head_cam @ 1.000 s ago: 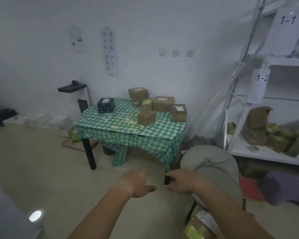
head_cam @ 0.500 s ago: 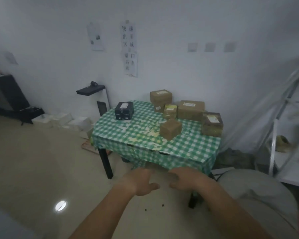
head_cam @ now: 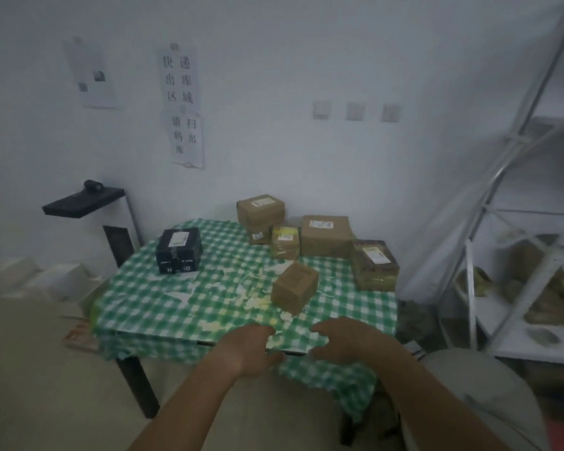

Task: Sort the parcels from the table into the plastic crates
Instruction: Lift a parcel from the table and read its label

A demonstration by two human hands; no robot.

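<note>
Fingers of the left hand and of the right hand are loosely curled and spread, holding nothing, both hands at the near edge of the table with its green checked cloth. Nearest them a small brown parcel sits tilted on the cloth. A black box stands toward the far left, and a cluster of brown parcels lies along the back right by the wall. A metal shelf stands at right.
</note>
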